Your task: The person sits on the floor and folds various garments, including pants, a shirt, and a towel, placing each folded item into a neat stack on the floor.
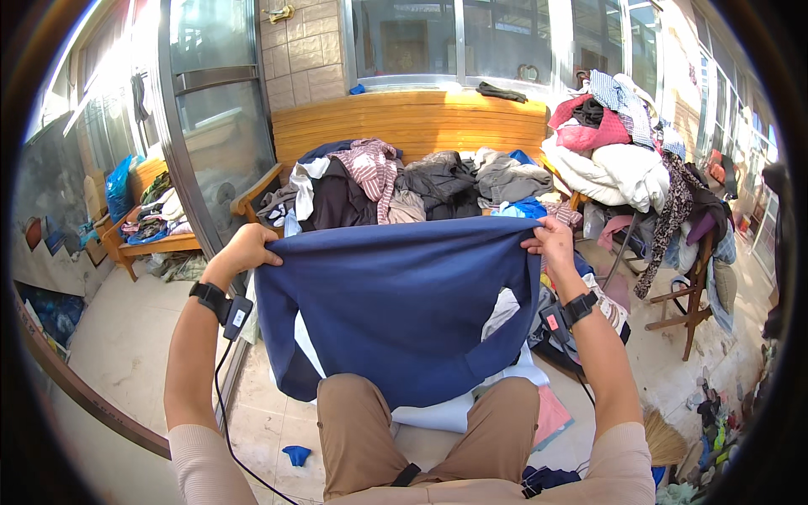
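A navy blue long-sleeved top [404,297] hangs spread out in front of my knees, stretched between both hands. My left hand [251,247] pinches its upper left corner, thumb on the near side. At the upper right corner, my right hand [548,245] grips the cloth between thumb and fingers. The sleeves droop at either side, and the lower edge reaches my brown trousers [356,429]. Behind the top, white cloth [435,413] shows below and through the gaps beside the sleeves; the rest of it is hidden.
A wooden bench [410,120] heaped with clothes [353,183] stands ahead. To its right rises a pile of bedding and garments [606,164], beside a wooden chair [691,303]. A glass door [218,120] is at left. On the floor lie a blue scrap [297,454] and a pink cloth [550,413].
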Demonstrator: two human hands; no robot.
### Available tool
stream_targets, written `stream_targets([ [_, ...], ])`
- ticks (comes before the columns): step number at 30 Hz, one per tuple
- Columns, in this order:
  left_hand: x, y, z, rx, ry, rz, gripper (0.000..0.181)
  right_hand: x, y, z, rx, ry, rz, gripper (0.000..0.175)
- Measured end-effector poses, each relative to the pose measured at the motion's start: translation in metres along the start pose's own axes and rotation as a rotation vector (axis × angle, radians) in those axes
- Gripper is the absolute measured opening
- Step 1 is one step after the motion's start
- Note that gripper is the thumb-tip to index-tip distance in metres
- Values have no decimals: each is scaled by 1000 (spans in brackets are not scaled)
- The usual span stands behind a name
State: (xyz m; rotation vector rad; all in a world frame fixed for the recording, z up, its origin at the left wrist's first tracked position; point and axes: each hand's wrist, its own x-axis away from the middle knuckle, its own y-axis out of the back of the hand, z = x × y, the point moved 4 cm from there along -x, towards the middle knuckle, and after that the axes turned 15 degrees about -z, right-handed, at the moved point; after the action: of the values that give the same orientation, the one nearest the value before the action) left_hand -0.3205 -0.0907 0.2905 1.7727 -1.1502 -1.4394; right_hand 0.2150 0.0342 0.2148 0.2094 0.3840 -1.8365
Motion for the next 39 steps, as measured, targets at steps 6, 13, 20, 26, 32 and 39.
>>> stream_targets([
  [6, -58, -15, -4, -88, -19, -666, 26, -86, -24, 26, 53, 166, -240, 14],
  [13, -21, 27, -33, -101, -252, -1114, 19, -39, 12, 95, -278, 696, -162, 15],
  [20, 144, -158, 4, 28, -370, -629, 18, 122, 94, -79, 163, 461, -121, 20],
  [26, 246, -376, 47, 7, -256, 92, 17, 191, 142, -301, 595, -273, 111, 27],
  [32, 282, -437, 51, 103, -99, 367, 53, 223, 134, -346, 976, -104, 253, 43],
  [39, 266, -484, 26, 174, -228, 546, 68, 221, 72, -351, 1092, 290, 713, 36],
])
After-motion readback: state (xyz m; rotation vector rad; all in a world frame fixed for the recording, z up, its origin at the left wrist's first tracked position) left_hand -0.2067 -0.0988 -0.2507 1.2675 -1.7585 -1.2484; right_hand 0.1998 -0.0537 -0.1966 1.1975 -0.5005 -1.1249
